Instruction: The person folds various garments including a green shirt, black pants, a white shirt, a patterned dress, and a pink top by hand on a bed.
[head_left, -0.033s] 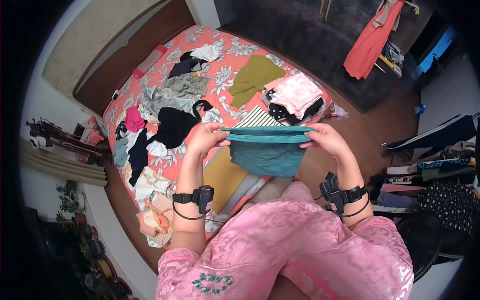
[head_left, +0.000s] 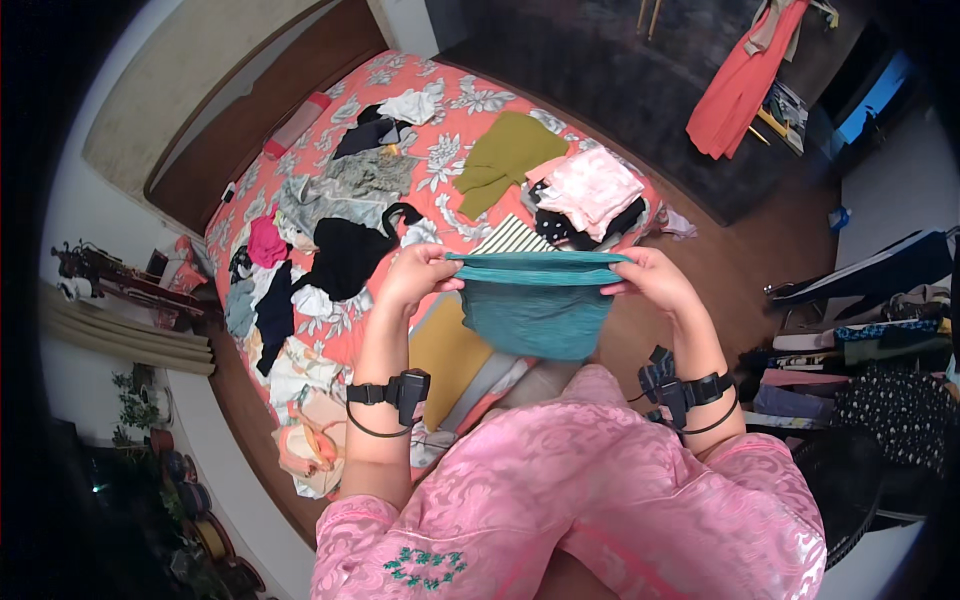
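Note:
A teal garment (head_left: 538, 318) hangs stretched between my two hands, its kind not clear; its top edge is pulled nearly straight and the rest drops below. My left hand (head_left: 418, 276) pinches the left end of that edge, and my right hand (head_left: 652, 277) pinches the right end. Just beyond lies a black-and-white striped cloth (head_left: 512, 238) on the bed. Right of it sits a pile of folded clothes with a pink-and-white piece (head_left: 595, 190) on top. An olive garment (head_left: 508, 162) is spread out behind. Beneath my left wrist shows a mustard-yellow cloth (head_left: 440, 362).
The bed (head_left: 452, 200) has a coral floral sheet. Several loose clothes, including a black garment (head_left: 345, 255) and a bright pink one (head_left: 267, 243), lie scattered on its left side. A clothes rack (head_left: 870, 330) stands at the right. Potted plants (head_left: 140, 400) line the left wall.
The lower part of the teal garment hangs very slightly lower. Both hands keep their hold and place.

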